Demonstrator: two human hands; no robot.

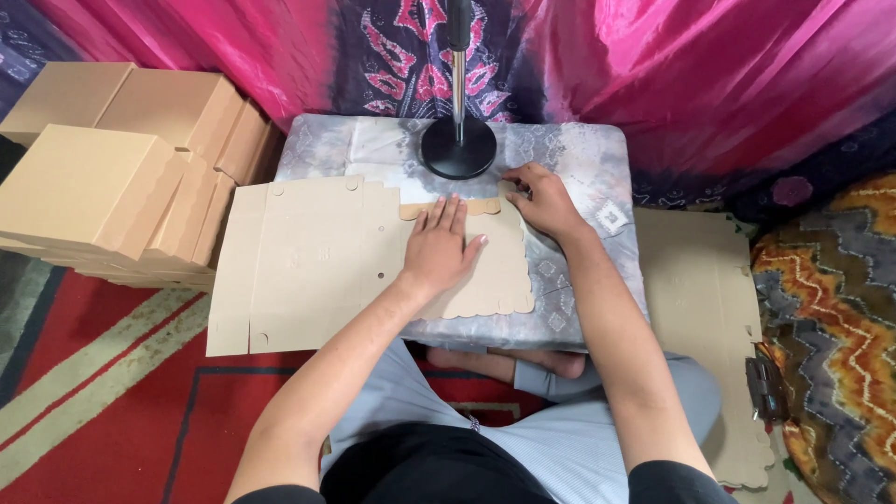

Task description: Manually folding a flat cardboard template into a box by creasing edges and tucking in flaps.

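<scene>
Flat cardboard sheet (317, 266) lies on the low table (597, 159), not folded into a box yet imo. Left hand (439, 247) is spread flat, pressing its middle, gripping nothing. Right hand (546, 201) at 1 o'clock pinches the top flap edge w/ bent fingers. Finished boxes (103, 177) are stacked at 9, more flat sheets (695, 299) at 3.

Tan cardboard sheet (308, 266), grey mottled table cover (579, 159), pink-and-purple patterned drape (653, 65), red striped rug (103, 411)
</scene>
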